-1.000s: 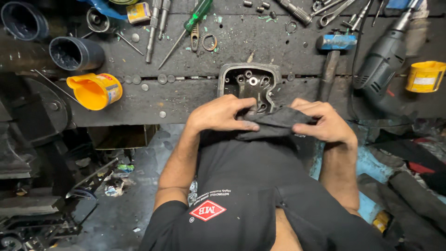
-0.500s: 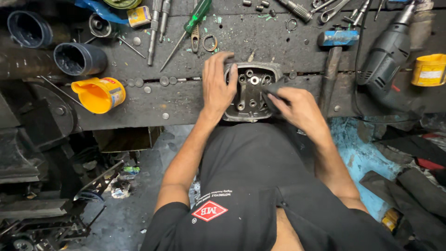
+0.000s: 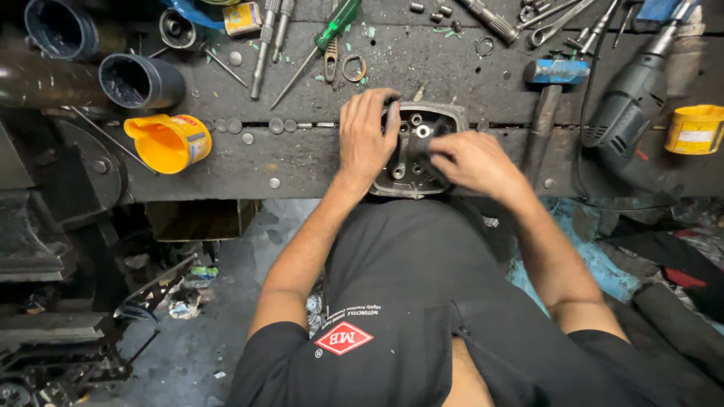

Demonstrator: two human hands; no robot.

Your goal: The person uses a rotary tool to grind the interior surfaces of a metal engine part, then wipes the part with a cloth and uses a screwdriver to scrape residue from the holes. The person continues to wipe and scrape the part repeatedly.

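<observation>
Hands first: my left hand [image 3: 367, 139] lies flat over the left side of the grey metal engine casting [image 3: 417, 151], fingers spread and curled over its far rim, pressing rather than gripping. My right hand [image 3: 469, 160] comes in from the casting's right, its fingers pinched on a dark cloth [image 3: 436, 145] and pushing it down into the casting's open face. The casting sits at the near edge of the black counter [image 3: 302, 162], straight in front of my shirt. A second ago both hands were at the counter's edge just nearer me than the casting, bunching the cloth; half a second ago the left had moved up onto the casting and the right was reaching in. Left of the casting, well apart, stands a yellow plastic jug [image 3: 167, 141]. Beyond it lies a green-handled screwdriver [image 3: 326, 38]. To its right lie a blue-headed hammer [image 3: 548, 98], a grey power drill [image 3: 630, 94] and a yellow tin [image 3: 695, 129].
</observation>
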